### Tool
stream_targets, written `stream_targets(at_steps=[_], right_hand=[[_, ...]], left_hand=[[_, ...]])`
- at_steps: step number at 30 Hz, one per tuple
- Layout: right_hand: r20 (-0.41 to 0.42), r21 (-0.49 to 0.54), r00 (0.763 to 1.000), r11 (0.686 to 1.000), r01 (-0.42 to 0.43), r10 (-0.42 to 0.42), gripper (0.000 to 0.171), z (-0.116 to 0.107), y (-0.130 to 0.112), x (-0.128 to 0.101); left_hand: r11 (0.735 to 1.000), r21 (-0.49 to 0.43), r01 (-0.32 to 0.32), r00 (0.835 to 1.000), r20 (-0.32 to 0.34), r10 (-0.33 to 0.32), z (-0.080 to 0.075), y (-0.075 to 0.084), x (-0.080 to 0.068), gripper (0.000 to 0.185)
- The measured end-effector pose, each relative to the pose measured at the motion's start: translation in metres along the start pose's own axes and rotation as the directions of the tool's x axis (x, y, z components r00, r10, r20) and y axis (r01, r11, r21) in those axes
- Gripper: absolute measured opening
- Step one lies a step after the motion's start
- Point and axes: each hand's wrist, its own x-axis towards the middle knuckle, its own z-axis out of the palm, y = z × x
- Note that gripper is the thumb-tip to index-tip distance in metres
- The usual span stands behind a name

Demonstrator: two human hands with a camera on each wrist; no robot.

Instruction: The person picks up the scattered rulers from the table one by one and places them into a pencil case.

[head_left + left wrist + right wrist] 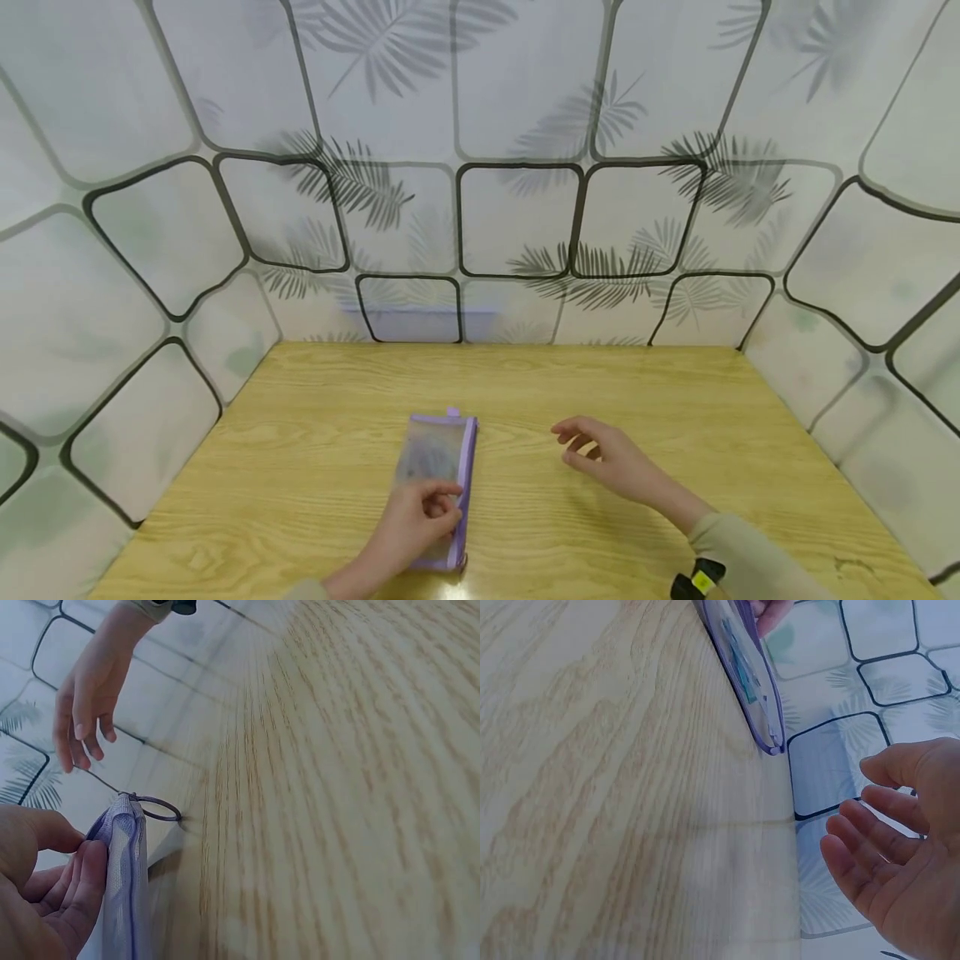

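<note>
1. We see a lilac mesh zip pouch (437, 483) lying flat near the front of the wooden table (675, 400), left of centre, its long side running away from the person.

2. The left hand (416, 521) rests on the near end of the pouch, thumb and fingers pinching the fabric by the zip edge; the left wrist view shows the mesh gathered between thumb (45, 829) and forefinger, with a small ring pull (159, 808) at the end.

3. The right hand (607, 457) hovers above the table, well apart from the pouch, fingers loosely curved and spread, holding nothing.

4. We judge this an early step: the pouch is being steadied, and opening it has not begun. The next move seems to call for the free hand to reach across to the zip pull while the left holds the fabric taut.

5. The contents are hard to make out through the mesh; bluish shapes show, perhaps pens or cards. We cannot tell whether the zip is fully closed, and the near corner is hidden under the left hand.
</note>
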Motion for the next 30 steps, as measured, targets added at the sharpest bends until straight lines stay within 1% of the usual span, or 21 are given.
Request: stream_targets(at_steps=[3, 5, 9, 12, 15, 18, 21, 25, 30], right_hand=[[-0.025, -0.030, 0.999, 0.999, 0.025, -0.026, 0.037, -0.002, -0.001, -0.001], [-0.039, -0.035, 0.998, 0.999, 0.038, -0.039, 0.037, -0.004, -0.001, -0.002], [-0.042, -0.026, 0.998, 0.998, 0.054, -0.055, 0.035, -0.004, -0.001, -0.004], [-0.032, -0.011, 0.998, 0.998, 0.055, -0.055, 0.034, -0.004, 0.001, -0.006], [-0.022, 0.005, 0.998, 0.999, 0.052, -0.052, 0.033, -0.003, 0.003, -0.008], [-0.014, 0.012, 0.998, 0.998, 0.054, -0.054, 0.032, -0.002, 0.005, -0.009], [-0.008, 0.014, 0.999, 0.998, 0.054, -0.054, 0.032, -0.001, 0.006, -0.009], [-0.005, 0.006, 0.998, 0.998, 0.064, -0.064, 0.032, 0.000, 0.006, -0.009], [0.014, -0.018, 0.998, 0.998, 0.059, -0.059, 0.033, -0.002, 0.005, -0.010]], left_hand=[[0.999, 0.036, -0.012, 1.000, 0.000, 0.012, -0.001, -0.001, 0.001, 0.029], [0.999, 0.039, -0.021, 1.000, 0.005, 0.021, -0.002, -0.001, 0.001, 0.030], [1.000, 0.014, -0.027, 0.999, 0.029, 0.027, -0.005, -0.002, 0.002, 0.035], [1.000, -0.007, -0.022, 0.998, 0.051, 0.022, -0.006, -0.003, 0.002, 0.039], [0.999, -0.012, -0.030, 0.997, 0.068, 0.031, -0.005, -0.004, 0.001, 0.040], [0.998, 0.002, -0.058, 0.995, 0.084, 0.058, -0.005, -0.005, 0.000, 0.040], [0.994, 0.045, -0.096, 0.991, 0.097, 0.091, -0.005, -0.007, -0.002, 0.041], [0.983, 0.115, -0.144, 0.986, 0.106, 0.132, -0.006, -0.010, -0.003, 0.041], [0.966, 0.152, -0.209, 0.975, 0.102, 0.195, -0.012, -0.012, -0.002, 0.040]])
